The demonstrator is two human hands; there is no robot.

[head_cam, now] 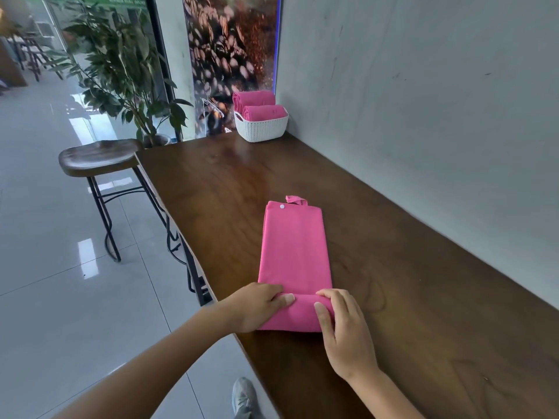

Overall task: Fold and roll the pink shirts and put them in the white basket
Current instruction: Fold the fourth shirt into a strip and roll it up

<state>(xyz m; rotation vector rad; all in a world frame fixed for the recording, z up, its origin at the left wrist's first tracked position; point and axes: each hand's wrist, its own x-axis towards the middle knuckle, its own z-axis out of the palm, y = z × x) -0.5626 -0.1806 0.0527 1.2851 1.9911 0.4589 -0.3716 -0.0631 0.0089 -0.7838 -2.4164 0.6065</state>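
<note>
— Where is the shirt?

— A pink shirt [295, 252], folded into a long narrow strip, lies lengthwise on the dark wooden table [408, 282], its near end turned up into the start of a roll. A white button and a small loop of fabric show at the far end.

— What is hard to see?

— The roll's underside and both ends are covered by the hands. The lower arms run out of the picture's bottom edge.

— And the hands?

— The left hand [257, 306] grips the roll's left end, fingers curled over it. The right hand [341, 328] holds the right end, fingers bent over the top and the thumb against the near side.

— The basket?

— A white basket [261, 127] stands at the table's far end, against the grey wall [423, 86]. Two rolled pink shirts [260, 107] sit in it, one behind the other.

— The room?

— A wooden stool [96, 157] on black metal legs stands left of the table on glossy pale tiles. A leafy potted plant [121, 65] rises behind it, beside a poster of coffee beans [227, 49]. A grey shoe [245, 397] shows at the bottom.
</note>
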